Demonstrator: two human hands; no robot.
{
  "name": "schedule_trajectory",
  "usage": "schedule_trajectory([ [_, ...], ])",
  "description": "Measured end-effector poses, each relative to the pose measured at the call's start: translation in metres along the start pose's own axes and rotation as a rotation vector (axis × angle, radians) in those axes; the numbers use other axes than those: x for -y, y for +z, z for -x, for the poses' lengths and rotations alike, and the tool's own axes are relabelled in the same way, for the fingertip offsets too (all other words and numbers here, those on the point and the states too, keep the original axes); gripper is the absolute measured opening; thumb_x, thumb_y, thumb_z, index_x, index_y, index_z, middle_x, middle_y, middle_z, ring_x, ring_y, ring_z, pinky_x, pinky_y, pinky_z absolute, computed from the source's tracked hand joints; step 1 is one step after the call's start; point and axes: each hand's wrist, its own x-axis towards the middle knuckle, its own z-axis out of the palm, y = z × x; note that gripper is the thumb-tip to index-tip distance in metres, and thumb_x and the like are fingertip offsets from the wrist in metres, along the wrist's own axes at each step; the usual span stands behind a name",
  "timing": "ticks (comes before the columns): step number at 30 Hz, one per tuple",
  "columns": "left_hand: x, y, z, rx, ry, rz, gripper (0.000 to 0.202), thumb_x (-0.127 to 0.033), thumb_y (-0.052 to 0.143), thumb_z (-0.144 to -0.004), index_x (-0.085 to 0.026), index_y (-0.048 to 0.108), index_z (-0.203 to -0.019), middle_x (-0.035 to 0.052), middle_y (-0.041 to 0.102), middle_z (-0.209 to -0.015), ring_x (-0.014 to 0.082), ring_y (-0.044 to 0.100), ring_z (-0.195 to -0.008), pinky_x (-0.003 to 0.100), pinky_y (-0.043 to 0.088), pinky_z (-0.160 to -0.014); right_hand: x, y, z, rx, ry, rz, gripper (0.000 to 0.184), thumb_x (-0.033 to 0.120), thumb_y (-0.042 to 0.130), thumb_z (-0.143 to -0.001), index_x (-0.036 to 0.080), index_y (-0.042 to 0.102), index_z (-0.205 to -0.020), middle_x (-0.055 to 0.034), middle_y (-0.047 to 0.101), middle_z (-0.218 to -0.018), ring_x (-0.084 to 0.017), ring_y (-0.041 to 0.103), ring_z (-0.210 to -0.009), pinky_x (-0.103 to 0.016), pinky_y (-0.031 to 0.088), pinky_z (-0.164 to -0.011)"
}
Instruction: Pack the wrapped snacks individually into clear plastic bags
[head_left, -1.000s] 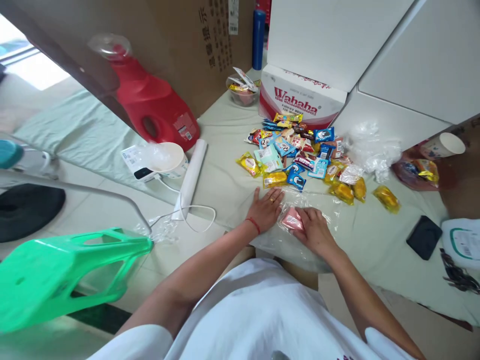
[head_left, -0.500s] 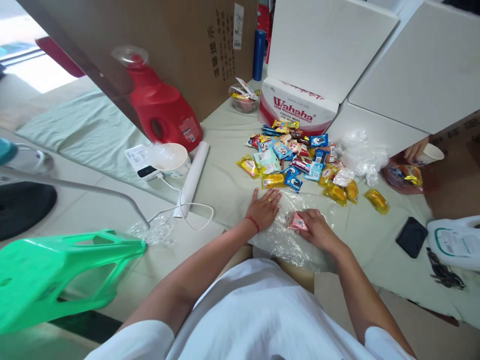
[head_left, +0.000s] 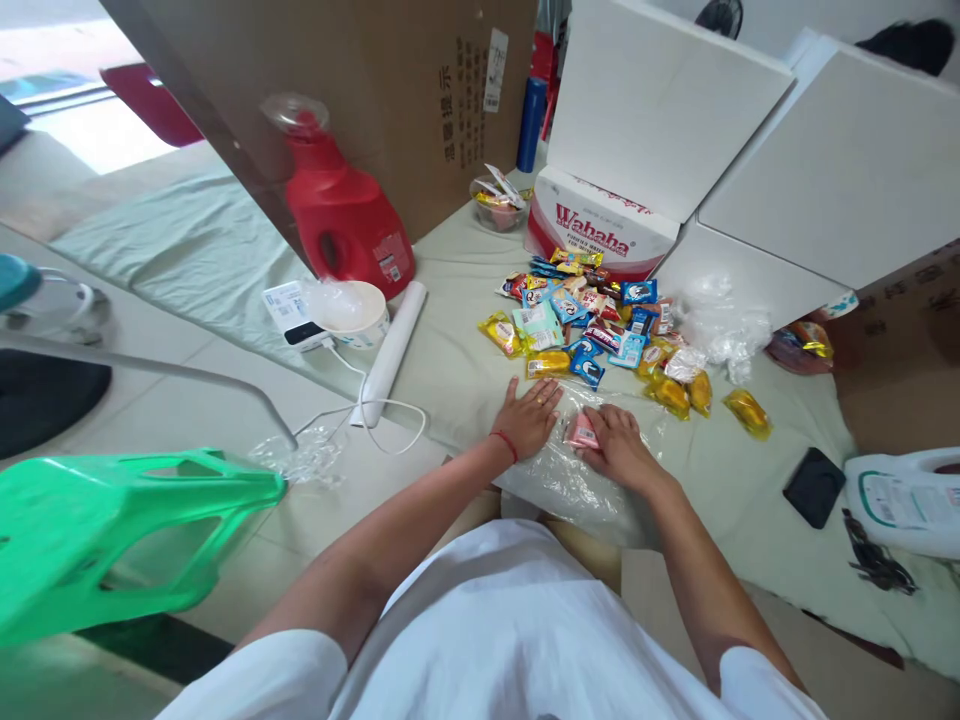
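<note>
My left hand (head_left: 527,420) lies flat with fingers stretched out, pressing the edge of a clear plastic bag (head_left: 581,490) on the cloth-covered surface. Just right of it, my right hand (head_left: 619,445) grips a small pink snack packet (head_left: 580,431) at its right side. The packet rests at the bag; whether it is inside or on top I cannot tell. Beyond my fingertips is a pile of wrapped snacks, with a yellow-wrapped cake (head_left: 548,363) and a blue packet (head_left: 587,370) nearest.
Behind the pile stands a Wahaha carton (head_left: 592,225), with crumpled plastic bags (head_left: 724,325) to its right. A red detergent jug (head_left: 349,220), paper tub (head_left: 356,318) and white roll (head_left: 390,355) are leftward. A black wallet-like object (head_left: 814,487) and white jug (head_left: 907,500) lie right.
My right hand has moved slightly left with the pink packet, closer to my left hand, which stays flat. Another person's hand and a paper cup at the right are gone from view.
</note>
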Motion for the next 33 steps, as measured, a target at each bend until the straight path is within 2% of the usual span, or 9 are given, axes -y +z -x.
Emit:
schedule_trajectory([
  [5, 0.000, 0.000, 0.000, 0.003, 0.000, 0.014, 0.056, -0.038, 0.025, -0.109, -0.026, 0.043, -0.160, 0.0079, 0.041, -0.169, 0.0257, 0.037, -0.157, 0.069, 0.012, -0.129, 0.006, 0.017, 0.007, -0.046, -0.007, -0.070, 0.065, 0.046, 0.053, -0.101, 0.018, 0.043, -0.159, -0.0204, 0.050, -0.157, -0.038, 0.036, -0.150, -0.062, 0.027, -0.121],
  [10, 0.001, -0.001, 0.000, 0.007, -0.004, 0.034, 0.055, -0.038, 0.025, -0.109, -0.027, 0.044, -0.160, 0.0081, 0.040, -0.169, 0.0250, 0.036, -0.158, 0.067, 0.009, -0.130, 0.020, 0.014, 0.012, -0.057, 0.001, -0.054, 0.070, 0.046, 0.054, -0.101, 0.022, 0.035, -0.164, -0.0177, 0.039, -0.167, -0.039, 0.027, -0.156, -0.070, 0.015, -0.124],
  [13, 0.006, -0.006, -0.001, 0.024, -0.018, 0.099, 0.055, -0.038, 0.026, -0.109, -0.025, 0.043, -0.160, 0.0080, 0.042, -0.168, 0.0240, 0.039, -0.156, 0.066, 0.013, -0.130, 0.019, 0.000, 0.029, -0.176, 0.033, -0.144, 0.071, 0.051, 0.051, -0.102, 0.022, 0.034, -0.164, -0.0179, 0.039, -0.166, -0.037, 0.033, -0.154, -0.066, 0.025, -0.124],
  [17, 0.018, -0.016, 0.002, 0.005, -0.024, 0.180, 0.051, -0.033, 0.032, -0.107, -0.022, 0.052, -0.152, 0.0068, 0.052, -0.162, 0.0222, 0.038, -0.156, 0.056, 0.026, -0.129, 0.017, -0.007, 0.082, -0.341, 0.060, -0.238, 0.048, 0.041, 0.049, -0.103, 0.032, 0.054, -0.150, -0.0150, 0.064, -0.135, -0.034, 0.055, -0.132, -0.058, 0.049, -0.109],
  [20, 0.026, -0.021, 0.016, -0.140, 0.023, 0.201, 0.045, -0.026, 0.038, -0.102, -0.021, 0.064, -0.138, 0.0091, 0.061, -0.152, 0.0247, 0.038, -0.155, 0.052, 0.034, -0.126, 0.022, 0.011, 0.125, -0.374, -0.016, -0.212, 0.049, 0.042, 0.062, -0.098, 0.033, 0.056, -0.146, -0.0153, 0.067, -0.120, -0.037, 0.060, -0.122, -0.060, 0.054, -0.102],
  [22, 0.031, -0.022, 0.032, -0.201, 0.195, 0.249, 0.044, -0.022, 0.042, -0.097, -0.020, 0.063, -0.135, 0.0123, 0.063, -0.149, 0.0270, 0.042, -0.152, 0.053, 0.037, -0.123, 0.025, 0.031, 0.145, -0.348, -0.095, -0.153, 0.060, 0.042, 0.069, -0.096, 0.029, 0.051, -0.151, -0.0157, 0.065, -0.130, -0.037, 0.058, -0.128, -0.063, 0.050, -0.109],
  [26, 0.043, -0.022, 0.066, -0.005, 0.611, 0.379, 0.065, -0.023, 0.052, -0.086, -0.015, 0.046, -0.150, 0.0214, 0.052, -0.157, 0.0294, 0.050, -0.146, 0.055, 0.038, -0.123, 0.017, 0.060, 0.157, -0.302, -0.114, -0.071, 0.053, 0.024, 0.061, -0.101, 0.024, 0.050, -0.153, -0.0140, 0.061, -0.145, -0.032, 0.055, -0.135, -0.064, 0.044, -0.117],
  [29, 0.052, -0.027, 0.078, 0.161, 0.605, 0.330, 0.077, -0.033, 0.061, -0.086, -0.017, 0.037, -0.158, 0.0230, 0.043, -0.164, 0.0336, 0.044, -0.151, 0.060, 0.025, -0.128, 0.003, 0.056, 0.149, -0.336, -0.106, -0.179, 0.040, 0.015, 0.053, -0.103, 0.026, 0.061, -0.141, -0.0109, 0.069, -0.134, -0.026, 0.063, -0.123, -0.053, 0.054, -0.109],
  [33, 0.056, -0.032, 0.074, 0.222, 0.497, 0.182, 0.088, -0.058, 0.074, -0.083, -0.029, 0.042, -0.160, 0.0183, 0.038, -0.169, 0.0401, 0.039, -0.153, 0.064, 0.017, -0.127, -0.013, 0.022, 0.128, -0.294, -0.118, -0.428, 0.030, 0.020, 0.050, -0.105, 0.028, 0.070, -0.125, -0.0082, 0.075, -0.120, -0.022, 0.069, -0.111, -0.040, 0.060, -0.095],
])
